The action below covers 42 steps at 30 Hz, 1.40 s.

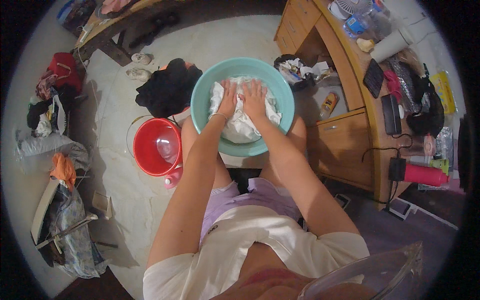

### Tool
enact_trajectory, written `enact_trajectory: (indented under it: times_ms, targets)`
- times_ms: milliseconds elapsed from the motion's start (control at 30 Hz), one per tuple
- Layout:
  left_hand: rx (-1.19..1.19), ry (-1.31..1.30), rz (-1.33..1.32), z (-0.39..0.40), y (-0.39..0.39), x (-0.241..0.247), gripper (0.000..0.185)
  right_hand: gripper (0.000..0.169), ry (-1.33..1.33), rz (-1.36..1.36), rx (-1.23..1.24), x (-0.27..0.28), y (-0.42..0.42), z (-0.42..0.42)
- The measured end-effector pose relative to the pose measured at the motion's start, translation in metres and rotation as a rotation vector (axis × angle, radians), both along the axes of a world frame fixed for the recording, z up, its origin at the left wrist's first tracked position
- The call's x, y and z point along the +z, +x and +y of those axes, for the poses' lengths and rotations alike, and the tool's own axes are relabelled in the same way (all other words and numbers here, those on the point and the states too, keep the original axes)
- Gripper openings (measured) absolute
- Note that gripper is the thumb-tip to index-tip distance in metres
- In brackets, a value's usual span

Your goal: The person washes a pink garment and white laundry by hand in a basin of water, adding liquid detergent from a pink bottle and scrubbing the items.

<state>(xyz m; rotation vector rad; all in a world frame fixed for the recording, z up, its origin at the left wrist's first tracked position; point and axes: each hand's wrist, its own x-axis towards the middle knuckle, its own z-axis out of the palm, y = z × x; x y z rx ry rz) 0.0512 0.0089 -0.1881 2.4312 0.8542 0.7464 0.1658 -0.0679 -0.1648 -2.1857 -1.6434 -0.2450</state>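
Observation:
A round light-green plastic basin (241,150) stands in front of me, between and beyond my knees. White wet-looking cloth (240,129) lies bunched inside it, with what looks like water or suds near the far side. My left hand (227,99), with a thin band at the wrist, rests palm down on the cloth, fingers pointing away from me. Beside it, my right hand (254,99) presses flat on the same cloth, fingers slightly apart. Neither hand visibly grips the cloth; the undersides of both are hidden.
A red bucket (152,150) and pink bottle (173,177) stand left of the basin, near a pile of black clothing (170,88). A filled waste bin (296,73) and a wooden desk (343,146) are at right. White shoes (138,74) lie farther left.

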Motion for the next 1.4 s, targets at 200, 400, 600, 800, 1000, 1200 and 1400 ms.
enact_trajectory:
  times_ms: [200, 400, 600, 800, 1000, 1200, 1400]
  targets:
    - [-0.03, -0.135, -0.118, 0.006, 0.004, -0.035, 0.053, 0.056, 0.111, 0.17, 0.071, -0.018, -0.003, 0.008]
    - [0.022, 0.125, 0.135, 0.02, -0.002, -0.053, 0.054, 0.055, 0.12, 0.206, 0.141, -0.031, -0.007, 0.019]
    - [0.016, -0.092, -0.083, 0.003, 0.024, -0.024, 0.05, 0.05, -0.18, 0.084, 0.109, -0.016, 0.025, 0.01]
    - [-0.094, -0.38, 0.081, 0.012, 0.0, 0.034, 0.034, 0.03, -0.436, 0.491, 0.226, 0.061, 0.063, -0.011]
    - [-0.081, -1.62, 0.42, 0.017, -0.022, 0.044, 0.042, 0.027, -1.212, 1.345, 0.156, 0.042, 0.029, -0.01]
    - [-0.113, -1.578, 0.384, 0.001, 0.01, 0.032, 0.034, 0.024, -1.154, 1.285, 0.112, -0.027, 0.061, -0.009]
    - [-0.206, -0.527, 0.392, -0.03, 0.013, 0.052, 0.035, 0.032, -0.752, 0.409, 0.426, -0.002, 0.061, -0.012]
